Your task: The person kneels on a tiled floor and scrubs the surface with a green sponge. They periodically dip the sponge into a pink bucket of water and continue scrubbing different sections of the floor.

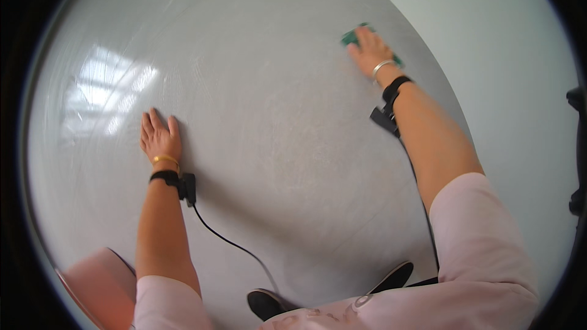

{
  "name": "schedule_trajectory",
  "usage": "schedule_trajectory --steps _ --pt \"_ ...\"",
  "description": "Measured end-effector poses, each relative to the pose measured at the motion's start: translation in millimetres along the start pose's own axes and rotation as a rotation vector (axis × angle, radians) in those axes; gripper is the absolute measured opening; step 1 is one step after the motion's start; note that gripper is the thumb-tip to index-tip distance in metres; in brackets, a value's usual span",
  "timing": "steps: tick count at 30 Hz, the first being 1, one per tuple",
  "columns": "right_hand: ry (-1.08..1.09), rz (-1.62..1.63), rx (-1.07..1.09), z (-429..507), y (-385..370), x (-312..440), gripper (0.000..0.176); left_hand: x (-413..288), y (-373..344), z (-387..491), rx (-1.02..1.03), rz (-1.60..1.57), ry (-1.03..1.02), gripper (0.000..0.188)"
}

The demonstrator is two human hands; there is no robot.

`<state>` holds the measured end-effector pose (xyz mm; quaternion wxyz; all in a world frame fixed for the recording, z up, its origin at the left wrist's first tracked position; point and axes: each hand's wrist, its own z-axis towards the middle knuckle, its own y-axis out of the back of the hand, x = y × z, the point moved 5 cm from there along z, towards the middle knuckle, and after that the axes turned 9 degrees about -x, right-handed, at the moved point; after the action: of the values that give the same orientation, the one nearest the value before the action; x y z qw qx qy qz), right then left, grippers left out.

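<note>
My left hand [159, 139] rests palm down on the glossy grey floor [257, 114], thumb apart from the fingers, holding nothing. A gold-coloured bracelet [166, 159] circles that wrist. Farther out on the right, my right hand [372, 51] presses on a green pad or cloth [351, 39]; which of the two I cannot tell, since the hand covers most of it and is blurred. The pad lies on the floor near the base of the pale wall [500, 101]. A silver-coloured bangle [382, 67] sits on the right wrist.
Black strapped-on devices [187, 188] are on both wrists, with thin cables [229, 243] trailing towards my body. Two black shoes [263, 303] show at the bottom. A pink-orange object [98, 284], partly cut off, is at the lower left. Bright window reflections [103, 82] and faint streaks mark the floor.
</note>
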<state>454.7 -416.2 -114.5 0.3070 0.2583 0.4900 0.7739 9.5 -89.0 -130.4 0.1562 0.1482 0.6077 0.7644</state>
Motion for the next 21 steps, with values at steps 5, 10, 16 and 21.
schedule_trajectory --steps 5,10,16,21 --pt "0.315 0.268 -0.019 -10.6 -12.6 104.7 0.048 -9.3 2.9 -24.5 0.180 0.126 0.125 0.079" --pt "0.631 0.601 0.171 -163.3 69.1 227.6 0.050 -53.5 67.6 -182.4 0.550 0.140 -0.106 0.093" --pt "0.129 0.388 0.097 -117.2 42.9 39.9 0.053 -79.8 110.4 -318.9 0.836 0.079 -0.168 0.116" --pt "0.074 0.170 -0.074 -149.3 63.3 -19.4 0.050 -84.4 108.7 -319.0 0.764 0.149 -0.226 0.124"
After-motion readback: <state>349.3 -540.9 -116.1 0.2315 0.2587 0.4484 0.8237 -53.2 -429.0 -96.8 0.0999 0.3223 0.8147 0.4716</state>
